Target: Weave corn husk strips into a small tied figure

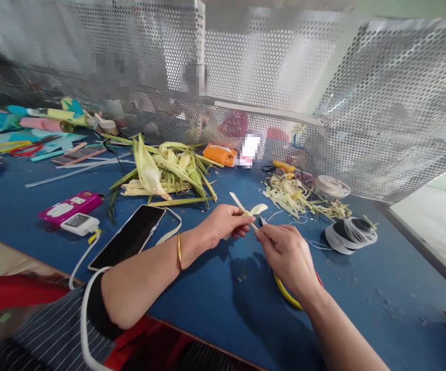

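A blue table (207, 288) is worked over by two bare hands. Yellow-and-red-handled scissors (287, 293) are gripped by the right hand (290, 252), its fingers closed around them, with the blade tip shown just beside the left fingertips; whether the work is touched by the blade cannot be told. A pale husk piece (259, 209) is pinched between the thumb and fingers of the left hand (226, 225), above the table's middle. To the left, a black-screened phone (130, 237) is laid flat, with a purple device (70, 207) seen beyond it. A dark spool (350, 236) wound with white thread is placed at the right. Farther off, a heap of green husks (146, 170) and a scatter of pale scraps (288, 195) are spread. Behind them, an orange packet (220, 154) is backed by a perforated metal panel (261, 67).
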Demonstrator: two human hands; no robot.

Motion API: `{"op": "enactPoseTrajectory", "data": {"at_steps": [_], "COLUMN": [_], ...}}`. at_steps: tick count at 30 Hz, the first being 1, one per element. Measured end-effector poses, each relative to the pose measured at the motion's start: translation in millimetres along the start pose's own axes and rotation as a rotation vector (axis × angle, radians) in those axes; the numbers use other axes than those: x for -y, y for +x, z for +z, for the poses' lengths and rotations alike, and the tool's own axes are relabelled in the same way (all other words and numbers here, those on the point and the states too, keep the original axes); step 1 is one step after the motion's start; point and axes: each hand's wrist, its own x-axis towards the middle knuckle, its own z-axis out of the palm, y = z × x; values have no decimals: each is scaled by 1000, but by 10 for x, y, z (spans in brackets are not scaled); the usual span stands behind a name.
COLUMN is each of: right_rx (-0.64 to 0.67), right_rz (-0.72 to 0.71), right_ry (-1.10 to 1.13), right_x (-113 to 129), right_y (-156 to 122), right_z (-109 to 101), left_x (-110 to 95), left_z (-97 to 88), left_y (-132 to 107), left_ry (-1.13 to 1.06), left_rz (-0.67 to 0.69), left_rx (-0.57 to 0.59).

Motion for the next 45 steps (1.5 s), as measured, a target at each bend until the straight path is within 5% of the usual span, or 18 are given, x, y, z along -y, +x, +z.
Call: {"op": "enactPoseTrajectory", "data": {"at_steps": [3,8,11,15,18,23,29,33,36,39,45], "right_rx": [38,-199,-14,179,65,-188,-284,-455,-212,99,101], "right_rz": [38,239,392,511,568,480,350,592,816,852,872], "right_ry": [88,183,350,780,835,621,373,540,990,1300,1403], "right_x": [-11,-119,-175,-174,-166,-136,-160,-293,-323,-282,-226], "right_y": [15,93,128,130,116,101,126,161,176,162,107], "right_z": [-109,-240,-194,-41,46,115,74,22,43,106,154], "left_x": [-17,-63,-73,-40,-21,-20,-30,-68,-59,-19,27], "left_z": [-23,5,49,108,136,164,171,140,122,125,144], "left_y": [1,-82,-130,-148,-153,-178,-175,-151,-128,-107,-91], "left_ry": [33,184,253,316,344,345,240,90,60,87,56], "left_rz": [11,-12,-73,-94,-117,-144,-115,-124,-133,-139,-122], "left_rx": [30,228,344,350,349,373,297,187,171,203,158]}}
